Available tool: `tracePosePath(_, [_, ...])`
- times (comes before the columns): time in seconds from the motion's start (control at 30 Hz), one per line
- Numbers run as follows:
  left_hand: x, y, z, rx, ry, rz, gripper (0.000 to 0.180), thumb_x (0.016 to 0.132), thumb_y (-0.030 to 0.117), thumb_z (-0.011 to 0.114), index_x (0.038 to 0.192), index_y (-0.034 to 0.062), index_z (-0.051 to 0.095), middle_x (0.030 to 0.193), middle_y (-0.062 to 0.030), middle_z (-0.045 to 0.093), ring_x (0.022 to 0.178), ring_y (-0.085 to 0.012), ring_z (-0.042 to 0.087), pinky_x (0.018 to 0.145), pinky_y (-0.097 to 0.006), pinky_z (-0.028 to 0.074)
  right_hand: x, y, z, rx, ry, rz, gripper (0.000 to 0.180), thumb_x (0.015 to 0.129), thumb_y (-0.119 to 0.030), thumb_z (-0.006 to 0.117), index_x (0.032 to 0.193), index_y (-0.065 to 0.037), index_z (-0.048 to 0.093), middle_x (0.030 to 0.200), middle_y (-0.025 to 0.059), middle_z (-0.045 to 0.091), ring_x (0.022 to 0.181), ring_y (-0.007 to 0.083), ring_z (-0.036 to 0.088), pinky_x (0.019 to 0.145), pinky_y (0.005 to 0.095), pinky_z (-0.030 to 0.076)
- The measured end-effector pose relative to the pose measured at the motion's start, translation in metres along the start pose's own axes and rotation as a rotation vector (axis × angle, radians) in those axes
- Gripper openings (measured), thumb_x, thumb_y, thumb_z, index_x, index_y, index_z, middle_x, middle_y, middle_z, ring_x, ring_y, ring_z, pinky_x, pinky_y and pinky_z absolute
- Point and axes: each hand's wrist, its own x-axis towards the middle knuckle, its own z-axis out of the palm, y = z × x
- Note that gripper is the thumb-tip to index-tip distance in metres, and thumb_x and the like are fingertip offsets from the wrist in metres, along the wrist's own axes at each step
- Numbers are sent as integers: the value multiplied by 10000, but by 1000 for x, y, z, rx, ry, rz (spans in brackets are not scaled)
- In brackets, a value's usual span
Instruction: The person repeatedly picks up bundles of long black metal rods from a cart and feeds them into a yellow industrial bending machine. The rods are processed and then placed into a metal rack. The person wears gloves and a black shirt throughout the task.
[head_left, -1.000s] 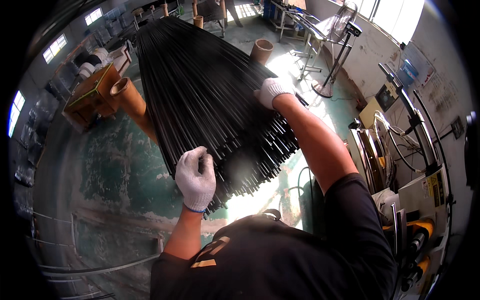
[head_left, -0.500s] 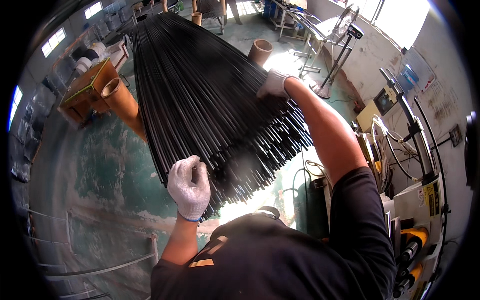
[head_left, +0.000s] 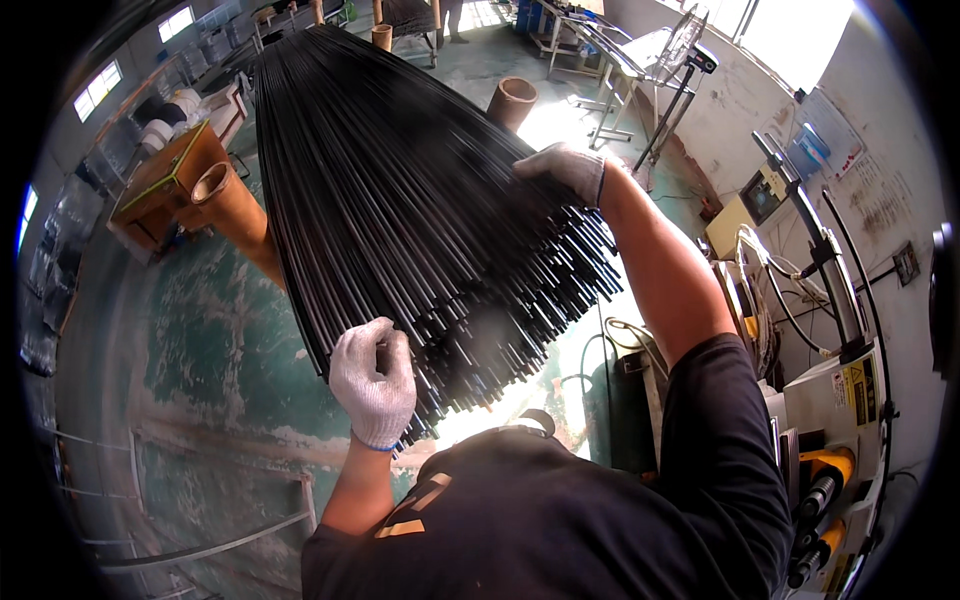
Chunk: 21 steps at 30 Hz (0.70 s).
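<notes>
Above the green floor (head_left: 200, 360), my two gloved hands grasp one fanned bundle of thin black rods (head_left: 400, 200): left hand (head_left: 373, 380) clenched at its near edge, right hand (head_left: 562, 170) gripping its right edge.

yellow warning label (head_left: 858, 378) on right machine; blue wall sign (head_left: 818, 146).

Big fanned bundle of thin black rods (head_left: 400, 200) held over the green floor (head_left: 200, 360). Gloved left hand (head_left: 373, 380) grips the near rod ends; gloved right hand (head_left: 565, 168) rests on the bundle's right edge. Brown cardboard tube (head_left: 235, 215) lies just left of it.
</notes>
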Motion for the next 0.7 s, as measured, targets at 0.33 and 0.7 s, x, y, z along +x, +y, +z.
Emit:
tracePosePath(0.33, [-2,0,-3,-12,-5,29,178,878,-26,792,1037,27,732,900,-83,693,770,-220,659,740,-341,554,-17,-7,23,-324,48,-27,343,1069,-332,704,987,-8,776,724,88,679,610,202,650,582,410,542])
tracePosePath(0.7, [-3,-9,-20,-133,-106,111,204,865,-63,783,1036,21,710,945,-101,712,759,-235,634,715,-357,532,-226,59,45,-735,309,161,410,1041,-353,760,950,40,687,724,46,667,649,132,643,599,356,547])
